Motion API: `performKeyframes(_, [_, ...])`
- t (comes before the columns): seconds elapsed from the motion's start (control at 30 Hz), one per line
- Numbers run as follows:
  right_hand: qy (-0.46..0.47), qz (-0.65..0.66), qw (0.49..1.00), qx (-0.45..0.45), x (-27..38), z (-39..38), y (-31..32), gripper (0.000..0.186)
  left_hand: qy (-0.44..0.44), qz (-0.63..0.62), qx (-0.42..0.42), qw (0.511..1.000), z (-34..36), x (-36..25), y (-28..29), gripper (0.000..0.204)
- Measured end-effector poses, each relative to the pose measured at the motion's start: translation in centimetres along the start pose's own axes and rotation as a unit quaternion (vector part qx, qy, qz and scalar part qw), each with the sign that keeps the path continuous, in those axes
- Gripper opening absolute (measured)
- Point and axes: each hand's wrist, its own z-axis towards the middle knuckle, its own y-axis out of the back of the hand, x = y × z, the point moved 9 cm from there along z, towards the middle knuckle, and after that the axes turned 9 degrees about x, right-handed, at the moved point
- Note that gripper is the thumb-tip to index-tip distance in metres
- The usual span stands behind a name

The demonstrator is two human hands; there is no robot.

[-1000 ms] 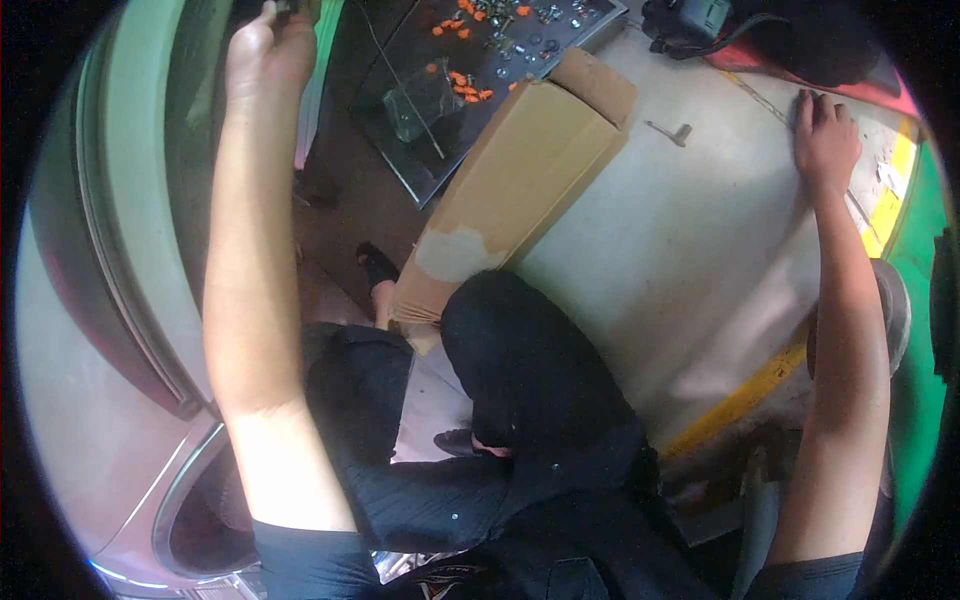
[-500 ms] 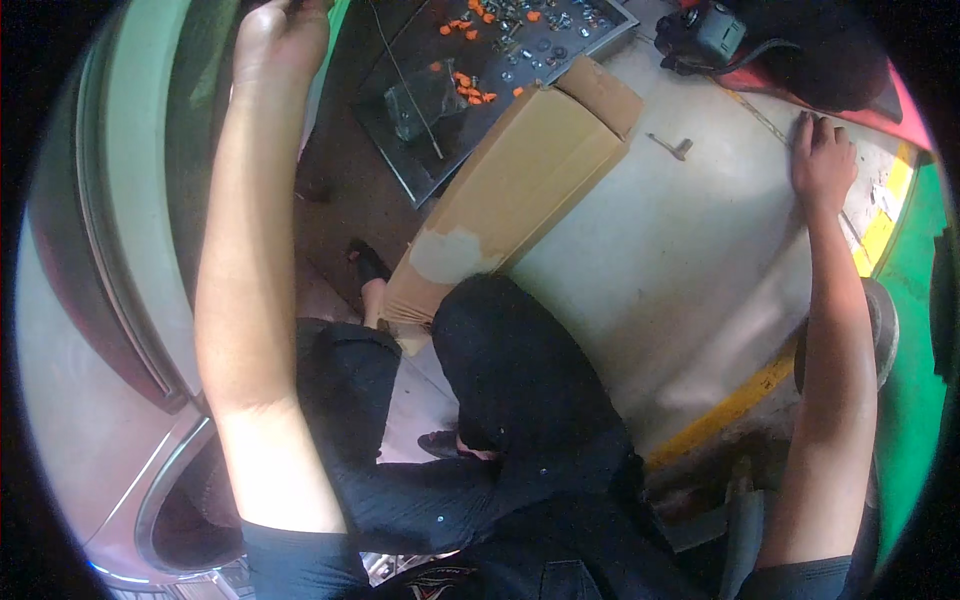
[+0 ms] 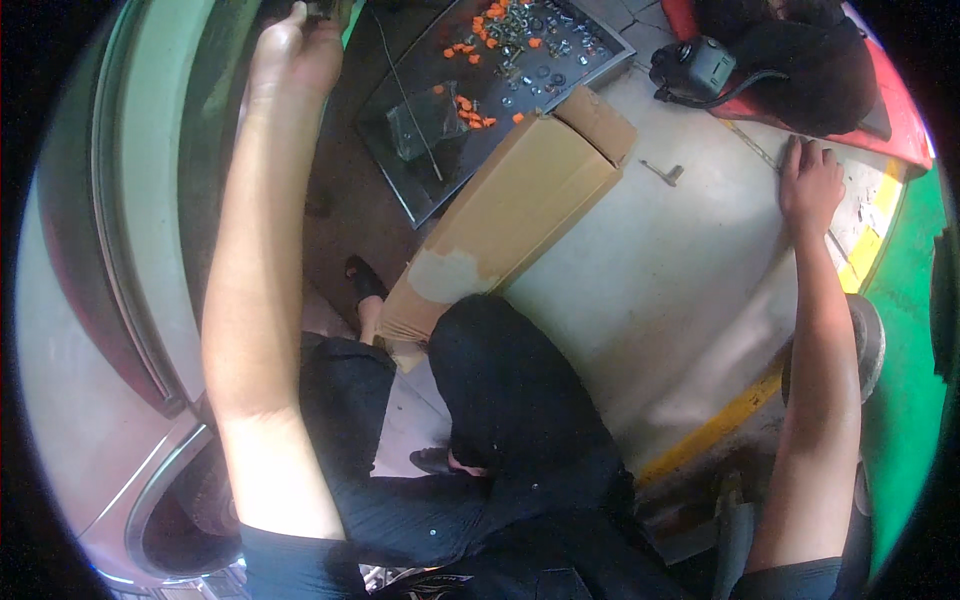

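At the far left my left hand (image 3: 295, 62) is raised beside the car's side, at the picture's upper edge. Its fingers are curled, and a small dark thing shows at the fingertips, too little of it to name. My right hand (image 3: 811, 185) is planted on the pale floor at the far right, fingers stretched out, holding nothing. Close by it are a yellow floor line (image 3: 862, 258) and a red creeper-like board (image 3: 895, 148). Between my arms a long, torn cardboard box (image 3: 520, 205) lies on the floor beside my bent knee (image 3: 500, 350).
Beyond the box sits a dark metal tray (image 3: 415, 205) with orange clips (image 3: 466, 104), loose nuts and bolts, a clear plastic bag (image 3: 425, 125) and a thin rod (image 3: 408, 98). A small metal tool (image 3: 664, 174) lies on the floor. The car's body (image 3: 110, 440) borders the left.
The view has tilted slightly, so the tray, box and floor sit a little lower in the picture. Both hands stay in about the same places.
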Motion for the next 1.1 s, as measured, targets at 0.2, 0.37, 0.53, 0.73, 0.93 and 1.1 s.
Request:
performKeyframes(0.2, [0.003, -0.001, 1.0, -0.002, 0.4, 0.2, 0.1, 0.039, -0.021, 0.026, -0.008, 0.999, 3.0, -1.5, 3.8, 0.033])
performKeyframes(0.37, [0.002, -0.008, 1.0, -0.001, 0.7, 0.2, -0.1, 0.038, 0.077, -0.137, 0.122, 0.98, 6.7, -0.3, 5.6, 0.032])
performKeyframes(0.53, [0.007, -0.004, 1.0, -0.015, 0.2, 0.1, 0.3, 0.038, 0.092, -0.153, 0.115, 0.977, 7.1, 0.1, 5.3, 0.029])
performKeyframes(0.73, [0.008, 0.006, 1.0, -0.009, 0.6, 0.3, -0.1, 0.039, 0.061, -0.113, 0.111, 0.985, 6.3, -1.0, 5.0, 0.03])
performKeyframes(0.93, [-0.002, 0.002, 1.0, 0.01, 0.2, 0.2, -0.1, 0.038, -0.022, 0.008, -0.016, 1.0, 1.0, -0.6, 1.0, 0.029])
performKeyframes(1.1, [-0.003, 0.011, 1.0, 0.007, 0.6, 0.2, 0.3, 0.038, -0.025, -0.02, 0.011, 0.999, 1.2, -1.0, 0.9, 0.028])
